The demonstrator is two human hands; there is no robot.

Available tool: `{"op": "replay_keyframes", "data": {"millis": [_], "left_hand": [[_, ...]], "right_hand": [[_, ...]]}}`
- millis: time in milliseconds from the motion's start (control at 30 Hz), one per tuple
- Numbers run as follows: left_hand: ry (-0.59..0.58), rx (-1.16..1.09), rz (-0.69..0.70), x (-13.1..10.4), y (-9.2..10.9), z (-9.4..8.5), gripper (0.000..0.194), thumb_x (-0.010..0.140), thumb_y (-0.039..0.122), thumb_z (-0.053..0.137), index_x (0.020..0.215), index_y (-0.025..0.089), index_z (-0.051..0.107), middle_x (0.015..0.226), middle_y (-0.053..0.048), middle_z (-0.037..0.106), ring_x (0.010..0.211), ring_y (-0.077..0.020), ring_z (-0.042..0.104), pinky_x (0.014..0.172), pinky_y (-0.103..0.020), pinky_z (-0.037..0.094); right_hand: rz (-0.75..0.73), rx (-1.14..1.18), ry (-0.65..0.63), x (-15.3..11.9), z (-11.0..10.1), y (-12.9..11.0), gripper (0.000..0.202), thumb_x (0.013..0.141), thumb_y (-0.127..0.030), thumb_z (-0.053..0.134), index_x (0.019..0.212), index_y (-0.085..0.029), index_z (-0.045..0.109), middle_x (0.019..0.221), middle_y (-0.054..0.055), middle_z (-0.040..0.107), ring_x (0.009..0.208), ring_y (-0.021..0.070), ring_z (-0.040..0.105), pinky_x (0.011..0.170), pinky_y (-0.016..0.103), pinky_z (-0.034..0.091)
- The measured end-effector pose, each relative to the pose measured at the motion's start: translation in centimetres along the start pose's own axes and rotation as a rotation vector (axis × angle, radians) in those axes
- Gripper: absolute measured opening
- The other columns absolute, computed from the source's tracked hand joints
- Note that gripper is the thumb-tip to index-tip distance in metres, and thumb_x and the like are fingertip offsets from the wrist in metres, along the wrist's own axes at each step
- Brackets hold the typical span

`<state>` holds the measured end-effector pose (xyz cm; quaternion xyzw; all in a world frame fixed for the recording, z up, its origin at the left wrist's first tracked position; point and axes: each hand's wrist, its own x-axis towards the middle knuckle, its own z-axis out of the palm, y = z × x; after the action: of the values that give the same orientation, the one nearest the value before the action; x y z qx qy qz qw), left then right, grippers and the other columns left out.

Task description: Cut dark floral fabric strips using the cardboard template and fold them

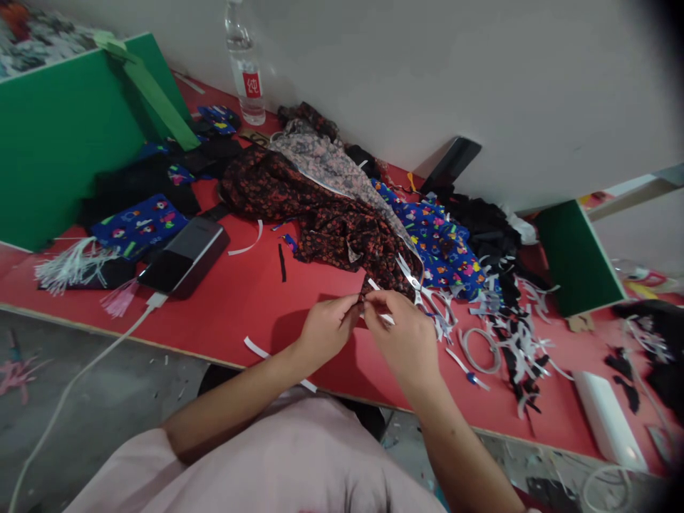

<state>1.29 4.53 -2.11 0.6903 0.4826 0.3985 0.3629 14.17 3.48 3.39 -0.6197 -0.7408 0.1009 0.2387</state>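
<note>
Dark cloth with a red-orange flower print [342,228] lies in folds across the red table [240,285]. At its near edge, my left hand [328,331] pinches the cloth, fingers closed. My right hand [403,338] meets it there, thumb and forefinger closed on the same edge. A white strip shows beside the right fingers. Just beyond my right hand lie scissors [422,288] with pale handles, touching the dark cloth. Grey flowered cloth [325,164] and blue printed cloth [443,242] lie behind it.
A water bottle [246,71] stands at the back wall. On the left, a power bank [184,256] with a white cable sits near a green panel [80,135]. A phone [452,164] leans on the wall. White and black scraps, a cable coil and a white device [609,420] lie right.
</note>
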Motion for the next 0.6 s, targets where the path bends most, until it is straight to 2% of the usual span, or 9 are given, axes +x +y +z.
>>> {"op": "replay_keyframes", "data": {"millis": [367,600], "left_hand": [[0.024,-0.032,0.111,-0.2,-0.1,0.2,0.02,0.087,0.019,0.047,0.098,0.017,0.063,0.08,-0.004,0.072,0.065,-0.0132,0.066,0.059,-0.02,0.046],[-0.013,-0.069,0.007,-0.1,0.0,0.1,0.021,0.085,0.016,0.048,0.096,0.018,0.066,0.081,-0.003,0.072,0.07,-0.0141,0.066,0.06,-0.02,0.046]], "right_hand": [[-0.016,-0.268,-0.001,0.1,-0.4,-1.4,0.009,0.082,-0.02,0.052,0.077,-0.019,0.06,0.076,0.003,0.066,0.065,0.017,0.058,0.057,0.027,0.035],[-0.009,-0.155,0.019,0.3,0.1,-0.7,0.008,0.079,-0.018,0.05,0.074,-0.019,0.057,0.074,0.003,0.062,0.071,0.0171,0.055,0.065,0.027,0.038]]}}
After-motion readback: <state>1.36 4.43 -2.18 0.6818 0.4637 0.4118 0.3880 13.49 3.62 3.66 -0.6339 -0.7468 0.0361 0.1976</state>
